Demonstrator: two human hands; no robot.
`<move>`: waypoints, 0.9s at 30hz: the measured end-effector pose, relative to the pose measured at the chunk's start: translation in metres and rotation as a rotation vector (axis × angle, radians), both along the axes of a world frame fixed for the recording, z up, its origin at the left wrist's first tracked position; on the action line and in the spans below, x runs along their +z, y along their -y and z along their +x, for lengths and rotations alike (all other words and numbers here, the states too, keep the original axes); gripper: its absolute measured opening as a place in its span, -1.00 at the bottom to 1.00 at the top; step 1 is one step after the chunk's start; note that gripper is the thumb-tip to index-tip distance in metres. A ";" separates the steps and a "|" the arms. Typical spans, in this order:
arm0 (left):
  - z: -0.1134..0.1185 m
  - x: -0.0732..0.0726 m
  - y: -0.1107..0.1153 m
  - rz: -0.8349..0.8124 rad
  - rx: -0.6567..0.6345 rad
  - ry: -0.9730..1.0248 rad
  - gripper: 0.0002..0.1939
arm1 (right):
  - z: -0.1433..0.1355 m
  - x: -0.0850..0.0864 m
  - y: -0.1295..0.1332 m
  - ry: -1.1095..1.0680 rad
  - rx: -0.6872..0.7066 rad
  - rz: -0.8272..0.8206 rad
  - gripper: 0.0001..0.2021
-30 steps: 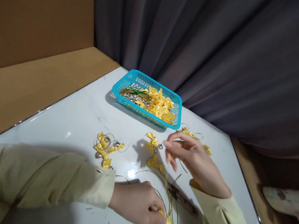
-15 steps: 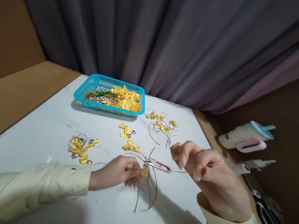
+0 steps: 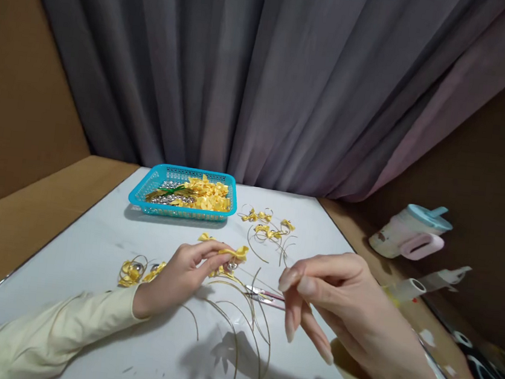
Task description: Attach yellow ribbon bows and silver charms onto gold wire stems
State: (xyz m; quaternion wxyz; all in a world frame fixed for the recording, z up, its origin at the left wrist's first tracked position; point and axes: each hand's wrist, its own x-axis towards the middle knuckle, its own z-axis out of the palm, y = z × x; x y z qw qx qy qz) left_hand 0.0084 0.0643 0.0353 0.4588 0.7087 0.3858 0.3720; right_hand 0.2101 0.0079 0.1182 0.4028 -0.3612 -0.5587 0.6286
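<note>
Between the thumb and fingers of my left hand (image 3: 190,277) is a yellow ribbon bow (image 3: 236,253) with a small silver bell (image 3: 231,266) hanging under it. My right hand (image 3: 331,296) is raised to the right of it, thumb and forefinger pinched together; what they hold, if anything, is too fine to make out. A pair of small pink-handled scissors (image 3: 267,298) lies between the two hands, its handle end partly hidden behind my right fingers. Several curved gold wires (image 3: 235,339) lie loose below my left hand. Another yellow bow (image 3: 205,237) rests just behind that hand.
A blue basket (image 3: 181,212) at the back holds yellow bows, silver bells and a gold bundle tied in green. Bows with wire rings (image 3: 268,231) lie back right; more bows and bells (image 3: 134,270) lie left. A tumbler (image 3: 407,231) and black-handled scissors (image 3: 487,374) are at right.
My left hand has lifted the bow and bell up and away from the wires. My right hand's fingers have gone from loosely curled to a pinch. The view has tilted upward.
</note>
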 end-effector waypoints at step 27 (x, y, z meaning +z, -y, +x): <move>-0.006 0.027 0.014 -0.310 -0.062 0.264 -0.79 | -0.032 -0.021 -0.012 0.499 -0.166 0.093 -0.80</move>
